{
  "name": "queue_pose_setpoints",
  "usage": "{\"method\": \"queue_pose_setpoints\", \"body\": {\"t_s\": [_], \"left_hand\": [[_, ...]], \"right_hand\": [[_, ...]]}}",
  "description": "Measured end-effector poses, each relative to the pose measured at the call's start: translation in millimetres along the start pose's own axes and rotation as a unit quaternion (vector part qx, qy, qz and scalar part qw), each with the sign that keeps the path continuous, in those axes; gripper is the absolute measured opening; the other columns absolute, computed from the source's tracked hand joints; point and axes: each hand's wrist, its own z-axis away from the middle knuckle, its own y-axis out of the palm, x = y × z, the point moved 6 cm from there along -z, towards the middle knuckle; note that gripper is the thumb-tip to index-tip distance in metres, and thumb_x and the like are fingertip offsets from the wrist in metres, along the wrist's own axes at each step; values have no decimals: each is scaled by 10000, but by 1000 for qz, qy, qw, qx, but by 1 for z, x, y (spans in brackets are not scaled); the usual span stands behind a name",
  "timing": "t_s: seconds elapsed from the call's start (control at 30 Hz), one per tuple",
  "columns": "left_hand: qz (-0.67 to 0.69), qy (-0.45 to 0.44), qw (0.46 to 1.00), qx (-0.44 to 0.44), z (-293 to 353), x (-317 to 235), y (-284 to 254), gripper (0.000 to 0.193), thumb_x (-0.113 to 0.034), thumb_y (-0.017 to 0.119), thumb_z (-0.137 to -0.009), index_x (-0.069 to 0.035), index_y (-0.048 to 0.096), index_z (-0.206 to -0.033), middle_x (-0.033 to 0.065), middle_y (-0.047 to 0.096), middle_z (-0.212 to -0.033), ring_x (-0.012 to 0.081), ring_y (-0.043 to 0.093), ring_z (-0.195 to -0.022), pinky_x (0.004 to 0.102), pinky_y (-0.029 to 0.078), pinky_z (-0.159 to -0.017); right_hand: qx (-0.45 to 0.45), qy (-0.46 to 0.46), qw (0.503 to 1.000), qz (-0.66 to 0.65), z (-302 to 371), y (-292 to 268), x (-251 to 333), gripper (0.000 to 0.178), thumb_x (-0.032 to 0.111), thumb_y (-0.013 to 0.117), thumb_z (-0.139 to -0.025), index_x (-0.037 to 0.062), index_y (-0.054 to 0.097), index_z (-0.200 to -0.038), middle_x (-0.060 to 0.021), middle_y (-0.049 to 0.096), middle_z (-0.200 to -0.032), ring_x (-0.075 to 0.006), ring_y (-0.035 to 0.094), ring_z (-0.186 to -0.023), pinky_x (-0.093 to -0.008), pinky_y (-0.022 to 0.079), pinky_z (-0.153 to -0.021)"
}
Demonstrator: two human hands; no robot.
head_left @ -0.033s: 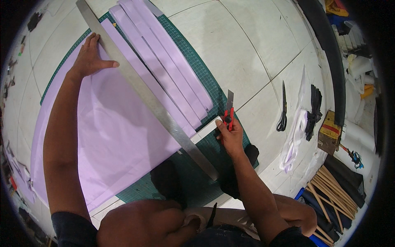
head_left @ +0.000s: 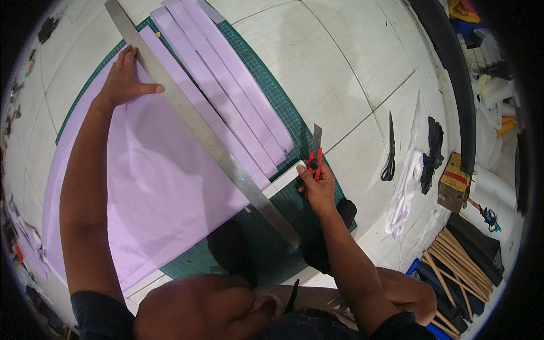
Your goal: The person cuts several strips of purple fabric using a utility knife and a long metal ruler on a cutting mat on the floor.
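My left hand (head_left: 123, 79) lies spread on the lilac fabric (head_left: 164, 153), its thumb and fingertips against the long metal ruler (head_left: 195, 122). That ruler runs slantwise across the fabric, its near end over the green cutting mat (head_left: 198, 258). Right of it lie a narrow lilac strip (head_left: 204, 107) and several folded lilac strips (head_left: 238, 96). My right hand (head_left: 318, 190) is closed round a red utility knife (head_left: 315, 161), blade pointing away from me. Its thumb also presses on the end of a flat white strip (head_left: 285, 178), which reaches to the fabric's near edge.
Black scissors (head_left: 389, 153) lie on the tiled floor at right, beside a white cloth bundle (head_left: 409, 190) and a black bundle (head_left: 433, 150). A yellow-brown block (head_left: 453, 181) and wooden sticks (head_left: 459, 263) are farther right. My feet are on the mat's near part.
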Motion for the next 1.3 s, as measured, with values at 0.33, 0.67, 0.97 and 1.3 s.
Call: {"method": "queue_pose_setpoints", "body": {"t_s": [0.33, 0.67, 0.97, 1.3], "left_hand": [[-73, -6, 995, 61, -1, 5, -2, 1379, -679, 864, -474, 114, 308, -1456, 314, 294, -1525, 420, 254, -1459, 563, 232, -1179], [-141, -70, 980, 124, -2, -5, -6, 1388, -703, 847, -488, 57, 269, -1496, 263, 277, -1561, 395, 213, -1483, 561, 174, -1203], [-126, -34, 988, 80, -7, -12, -9, 1364, -708, 845, -475, 67, 319, -1466, 281, 301, -1547, 404, 244, -1474, 560, 174, -1200], [-124, -35, 987, 99, -7, -16, -14, 1423, -745, 842, -479, 56, 256, -1500, 266, 269, -1555, 394, 227, -1477, 575, 160, -1201]], "right_hand": [[13, 43, 999, -17, -3, -4, 1, 278, 228, 736, -913, 43, 633, -1093, 6, 615, -782, -79, 561, -602, -243, 463, -504], [-201, -167, 948, 183, -56, -92, 31, 281, 265, 643, -968, 2, 594, -1055, -60, 570, -843, -129, 556, -659, -276, 470, -583], [-146, -120, 976, 107, -56, -16, 71, 279, 259, 577, -1002, 41, 510, -1161, -36, 561, -845, -104, 568, -611, -263, 472, -484], [-121, -141, 980, 73, -34, 24, 70, 321, 196, 522, -1002, 33, 465, -1272, -35, 552, -738, -128, 563, -591, -285, 479, -514]]}}
